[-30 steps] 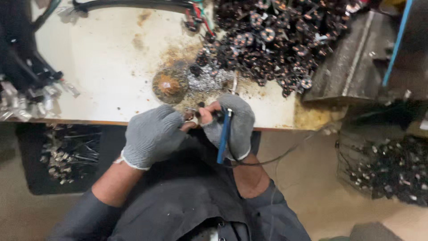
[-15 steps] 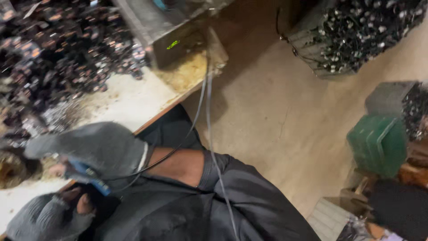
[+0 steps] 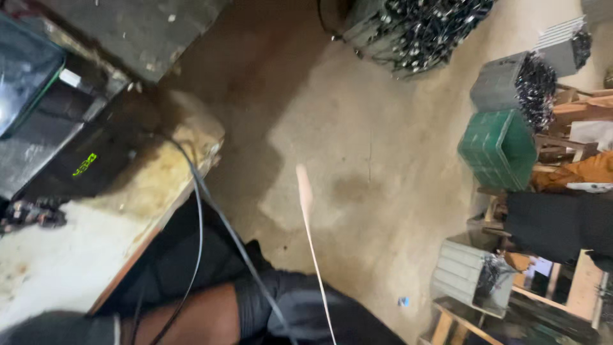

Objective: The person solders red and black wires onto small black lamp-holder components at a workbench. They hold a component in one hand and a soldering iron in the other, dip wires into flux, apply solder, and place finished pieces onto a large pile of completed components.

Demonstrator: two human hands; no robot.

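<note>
Only the grey-gloved wrist end of my right hand [image 3: 60,329] shows, at the bottom left edge beside the stained white table [image 3: 76,255]. Its fingers are cut off by the frame. My bare forearm [image 3: 191,319] and dark sleeve run right from it. Two dark cables [image 3: 199,211] hang over the table's worn corner and cross my arm. A thin pale strand [image 3: 311,223] stands up from my lap. My left hand is out of view.
A dark box with a green lit display [image 3: 83,165] sits on the table's far side, small metal parts [image 3: 32,214] beside it. On the concrete floor are a basket of metal parts [image 3: 421,29], a green crate [image 3: 498,150], grey crates [image 3: 511,83] and wooden frames [image 3: 575,287].
The view has swung further right, off the table and onto the floor. Both gloved hands and the blue tool have slid out of the frame; only the right wrist remains.
</note>
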